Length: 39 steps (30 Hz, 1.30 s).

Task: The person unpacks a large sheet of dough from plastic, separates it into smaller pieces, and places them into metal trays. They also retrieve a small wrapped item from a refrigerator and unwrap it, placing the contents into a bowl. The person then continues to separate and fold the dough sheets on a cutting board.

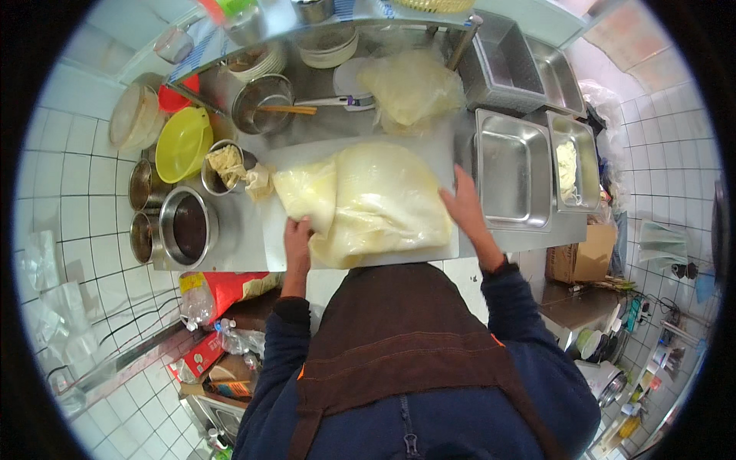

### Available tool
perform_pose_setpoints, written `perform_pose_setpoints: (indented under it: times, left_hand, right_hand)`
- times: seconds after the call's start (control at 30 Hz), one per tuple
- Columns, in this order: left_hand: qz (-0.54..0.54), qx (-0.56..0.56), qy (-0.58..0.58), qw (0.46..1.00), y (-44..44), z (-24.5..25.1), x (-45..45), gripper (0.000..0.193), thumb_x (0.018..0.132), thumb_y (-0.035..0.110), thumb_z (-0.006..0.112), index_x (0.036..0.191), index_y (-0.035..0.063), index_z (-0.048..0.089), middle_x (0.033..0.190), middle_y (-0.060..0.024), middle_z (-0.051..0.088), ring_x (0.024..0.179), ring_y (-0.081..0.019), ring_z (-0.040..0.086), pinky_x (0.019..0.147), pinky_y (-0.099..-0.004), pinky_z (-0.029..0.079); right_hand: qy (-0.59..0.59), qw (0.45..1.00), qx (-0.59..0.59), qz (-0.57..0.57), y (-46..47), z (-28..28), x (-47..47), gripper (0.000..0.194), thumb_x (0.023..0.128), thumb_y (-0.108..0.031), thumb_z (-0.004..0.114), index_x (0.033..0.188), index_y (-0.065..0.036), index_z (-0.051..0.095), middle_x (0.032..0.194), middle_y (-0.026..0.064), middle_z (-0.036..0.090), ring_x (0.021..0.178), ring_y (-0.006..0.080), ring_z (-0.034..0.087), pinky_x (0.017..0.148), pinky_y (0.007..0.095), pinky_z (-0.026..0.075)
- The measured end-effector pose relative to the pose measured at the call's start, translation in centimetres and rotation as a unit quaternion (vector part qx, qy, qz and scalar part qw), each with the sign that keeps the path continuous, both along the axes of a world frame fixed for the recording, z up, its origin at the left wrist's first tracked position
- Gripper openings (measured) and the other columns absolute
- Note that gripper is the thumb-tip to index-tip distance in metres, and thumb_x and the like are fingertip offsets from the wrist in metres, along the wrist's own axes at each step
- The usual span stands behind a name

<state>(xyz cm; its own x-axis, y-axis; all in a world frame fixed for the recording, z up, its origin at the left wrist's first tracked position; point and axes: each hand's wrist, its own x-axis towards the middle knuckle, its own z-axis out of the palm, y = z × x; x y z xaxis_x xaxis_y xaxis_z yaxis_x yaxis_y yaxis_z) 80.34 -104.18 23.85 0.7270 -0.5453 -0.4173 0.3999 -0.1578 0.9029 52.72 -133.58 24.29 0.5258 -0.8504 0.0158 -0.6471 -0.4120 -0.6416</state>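
Observation:
A large pale-yellow mass, which looks like dough in clear plastic point(397, 190), lies on a white board point(270, 230) before me. Its plastic is wrinkled and glossy, and a flap point(307, 190) is folded over on the left side. My left hand point(298, 244) grips the lower left edge of this flap, with some fingers hidden. At the right edge, my right hand point(466, 207) is spread with fingers apart, holding nothing. Whether its fingertips touch the plastic is hard to tell.
Left stand a steel bowl of dark contents point(190, 227), a steel pot with yellowish crumbly food point(224, 167) and a yellow-green plastic bowl point(184, 144). A strainer point(261, 103) and another plastic bag point(411, 86) lie behind. Steel trays point(512, 167) line the right, under a shelf point(379, 14).

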Motion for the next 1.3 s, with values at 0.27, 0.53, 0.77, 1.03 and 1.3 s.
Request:
perform_pose_setpoints:
  times: [0.27,0.53,0.77,1.03,1.3]
  left_hand:
    - [-0.265,0.006,-0.318,0.910,-2.1,-0.4,-7.2,0.025,0.091,0.011,0.061,0.115,0.0024,0.062,0.106,-0.0152,0.058,0.094,-0.0282,0.060,0.086,-0.0359,0.049]
    - [0.082,0.192,-0.025,0.978,7.1,-3.6,-7.2,0.048,0.091,0.017,0.066,0.132,-0.0024,0.049,0.108,-0.0134,0.059,0.097,-0.0202,0.060,0.079,-0.0310,0.052]
    - [0.015,0.137,0.159,0.978,6.0,-5.2,-6.9,0.050,0.088,0.026,0.070,0.120,-0.0050,0.048,0.102,-0.0105,0.061,0.085,-0.0165,0.062,0.072,-0.0297,0.051]
    - [-0.049,0.295,-0.393,0.870,1.9,-0.9,-3.5,0.043,0.082,0.016,0.070,0.117,-0.0019,0.054,0.109,-0.0172,0.057,0.102,-0.0292,0.056,0.089,-0.0382,0.046]
    - [-0.138,0.158,-0.310,0.927,-2.9,-0.5,-3.7,0.039,0.083,0.013,0.069,0.118,0.0016,0.057,0.113,-0.0177,0.057,0.110,-0.0337,0.053,0.097,-0.0424,0.042]
  right_hand:
    - [0.051,0.998,0.035,0.032,-8.4,1.6,9.7,0.057,0.085,-0.032,0.067,0.130,0.000,0.055,0.124,0.0258,0.059,0.111,0.0379,0.059,0.093,0.0439,0.048]
    - [0.114,0.988,-0.047,0.092,3.0,-2.5,-1.3,0.060,0.083,-0.029,0.072,0.128,0.004,0.053,0.118,0.0261,0.060,0.108,0.0408,0.058,0.096,0.0456,0.046]
    - [-0.046,0.915,0.374,-0.146,6.5,-4.5,-5.7,0.061,0.084,-0.027,0.074,0.130,0.004,0.049,0.106,0.0150,0.062,0.093,0.0205,0.060,0.079,0.0325,0.049]
    - [0.010,0.996,-0.091,0.021,7.6,-1.3,-1.3,0.058,0.081,-0.025,0.074,0.127,0.002,0.052,0.109,0.0201,0.063,0.098,0.0334,0.062,0.088,0.0426,0.049]
    - [0.052,0.977,0.178,0.106,11.3,-1.0,10.8,0.053,0.082,-0.028,0.073,0.124,0.000,0.058,0.109,0.0208,0.064,0.102,0.0342,0.061,0.090,0.0412,0.049]
